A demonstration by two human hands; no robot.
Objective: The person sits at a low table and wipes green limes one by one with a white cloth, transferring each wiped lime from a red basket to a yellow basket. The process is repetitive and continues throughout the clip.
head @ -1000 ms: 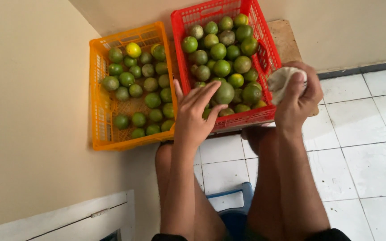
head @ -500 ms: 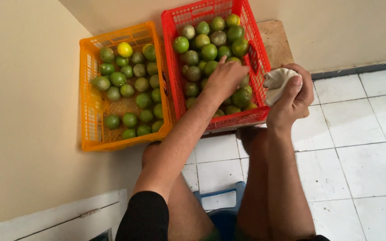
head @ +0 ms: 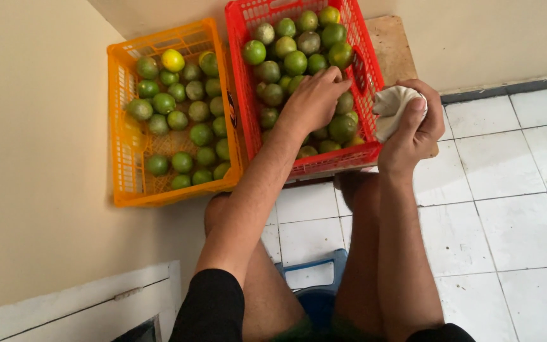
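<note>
- Bg: white tiled floor (head: 508,190) meeting a cream wall (head: 33,158); you're seated on a low blue stool (head: 314,285), knees up, so both crates sit within arm's reach.
- Red plastic lattice crate (head: 248,120) rests on a wooden board (head: 390,47), piled w/ round green limes (head: 295,62).
- Your left hand (head: 314,101) is down inside the red crate, fingers curled over the limes in the middle of the pile; can't tell if it's actually closed on one, since the fruit under the palm is hidden.
- Your right hand (head: 413,130) is closed on a bunched whitish cloth (head: 390,109), held just beside the crate's right wall, prob so it's ready for wiping.
- Orange plastic lattice crate (head: 125,171) sits on the floor touching the red one's left side, one layer of limes incl. a yellowish lime (head: 173,60) — looks like a separate batch.
</note>
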